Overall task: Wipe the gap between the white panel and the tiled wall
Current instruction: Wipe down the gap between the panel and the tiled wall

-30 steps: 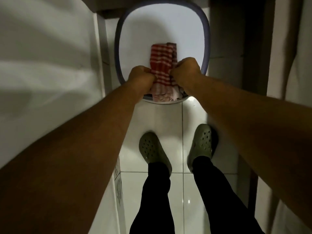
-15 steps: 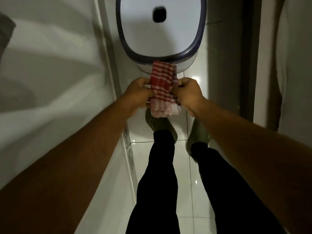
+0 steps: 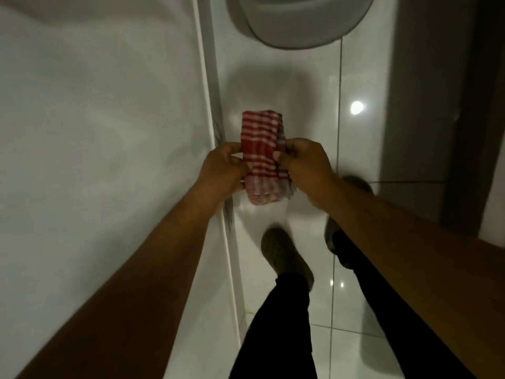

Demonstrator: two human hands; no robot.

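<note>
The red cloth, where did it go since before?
Both hands lifted the red checked cloth out of the basin and carried it back toward the person, over the floor. The left hand and right hand kept their grip on it.

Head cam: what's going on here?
A person stands on a glossy tiled floor, holding a folded red-and-white checked cloth between the left hand and right hand, in the air beside the edge of a white panel. The cloth touches neither panel nor floor. A grey basin sits on the floor ahead. No wiping is visible yet.
</note>
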